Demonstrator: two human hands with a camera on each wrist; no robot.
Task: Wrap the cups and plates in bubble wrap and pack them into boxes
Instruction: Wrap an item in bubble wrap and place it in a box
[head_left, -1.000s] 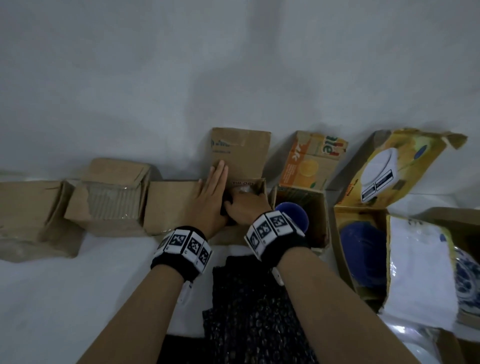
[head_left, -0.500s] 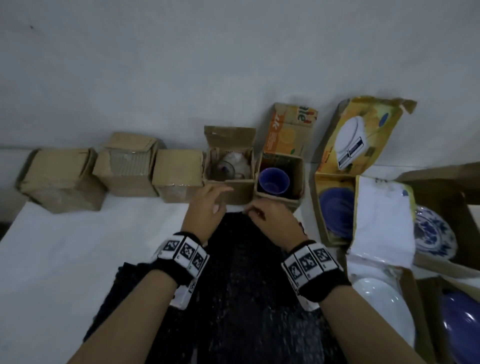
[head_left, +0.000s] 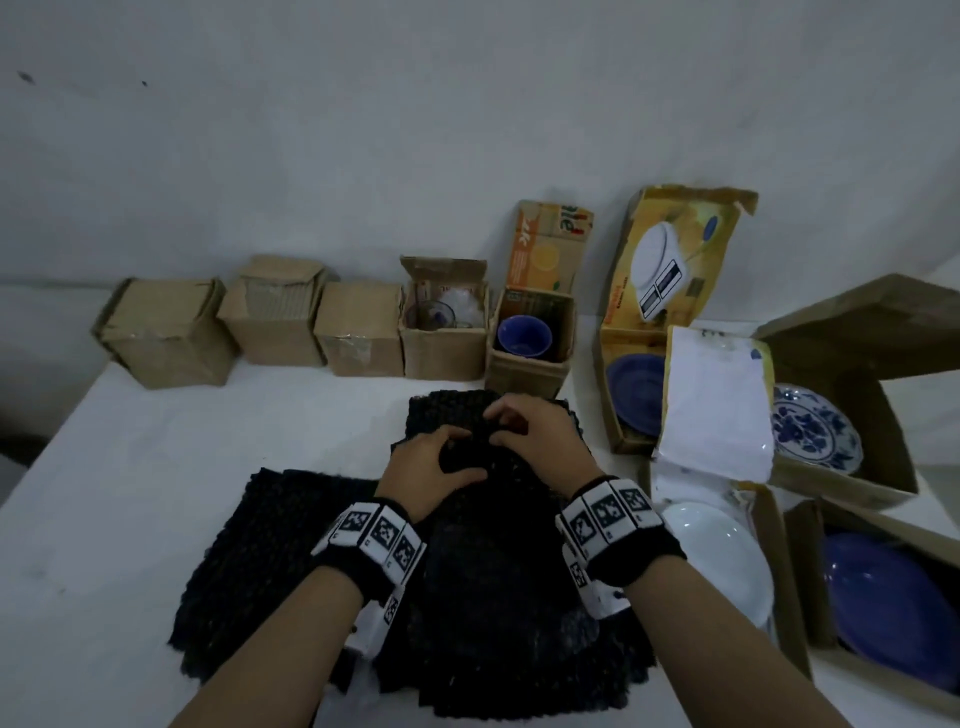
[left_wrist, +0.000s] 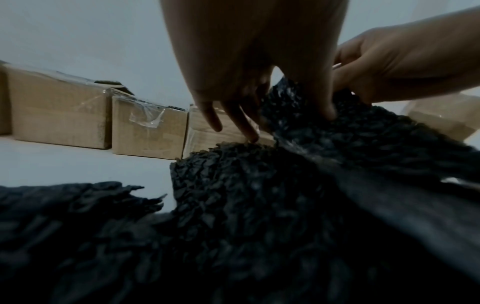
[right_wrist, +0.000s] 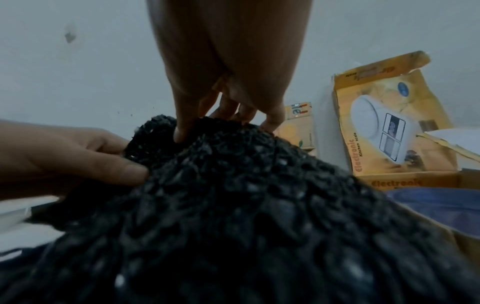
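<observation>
Under my wrists lies the black bubble wrap (head_left: 467, 597), spread in overlapping sheets on the white table (head_left: 104, 493). My left hand (head_left: 434, 470) pinches a raised fold of it, thumb pressed against the sheet and fingers curled down onto the far edge; the left wrist view shows the fingertips (left_wrist: 250, 135) touching the bubbled surface. My right hand (head_left: 535, 434), just beside the left and touching the same fold, grips the sheet's far edge with curled fingers (right_wrist: 182, 131) dug into it.

Right of my right fingers sit a white plate (head_left: 722, 551) in a box, a solid blue plate (head_left: 883, 608) in another, and farther out a blue patterned plate (head_left: 815, 428) in an open carton.

Beyond my fingertips stands a blue cup (head_left: 523, 336) upright inside an open cardboard box (head_left: 524, 374). Left of it an open box (head_left: 444, 343) holds something glassy that I cannot make out. Farther left, three more cardboard boxes (head_left: 270, 317) line the wall. Right of the cup, a yellow kitchen scale box (head_left: 670, 270) holds a blue plate (head_left: 636, 395).
</observation>
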